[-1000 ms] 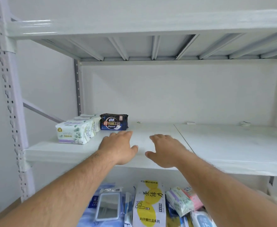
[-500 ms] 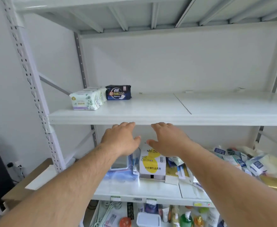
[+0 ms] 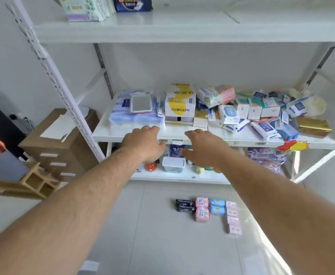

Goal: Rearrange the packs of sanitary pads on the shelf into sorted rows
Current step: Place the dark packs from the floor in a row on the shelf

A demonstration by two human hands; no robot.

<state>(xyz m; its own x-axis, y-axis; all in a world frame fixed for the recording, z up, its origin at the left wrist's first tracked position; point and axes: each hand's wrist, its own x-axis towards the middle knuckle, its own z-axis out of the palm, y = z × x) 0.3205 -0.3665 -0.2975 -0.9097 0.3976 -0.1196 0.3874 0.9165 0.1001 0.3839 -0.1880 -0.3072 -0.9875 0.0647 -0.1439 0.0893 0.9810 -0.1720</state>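
- Fingers (image 3: pixel 150 129) of the left hand (image 3: pixel 143 144) lie stretched out and relaxed, holding nothing, their tips over the front edge of the middle shelf (image 3: pixel 182 133).
- Fingers of the right hand (image 3: pixel 204 148) are likewise extended and slightly spread, empty, hovering in front of the same shelf edge; whether either hand touches the shelf cannot be told.
- On the upper shelf (image 3: pixel 182 26), near its left end, a row of white-and-green pad packs (image 3: pixel 83 8) stands side by side, with a dark blue pad pack (image 3: pixel 132 3) just beside them on the right; both are cut off by the top of the view.
- On the floor (image 3: pixel 162 245) in front of the rack lie more pad packs in short rows: black packs (image 3: pixel 184 205) at the left, pink packs (image 3: pixel 202 209) next, light blue packs (image 3: pixel 217 206) after them, and a column of pale pink packs (image 3: pixel 233 219) at the right.
- The middle shelf holds a jumble: a blue-and-white tissue bundle (image 3: pixel 134 118) at its left end with a framed mirror (image 3: pixel 141 104) lying on it, a white-and-yellow box (image 3: pixel 180 102) beside it, and mixed small packs (image 3: pixel 261 112) heaped toward the right end.
- On the bottom shelf a clear lidded container (image 3: pixel 173 164) sits below the hands.
- Left of the rack stands a cardboard box (image 3: pixel 57 139).
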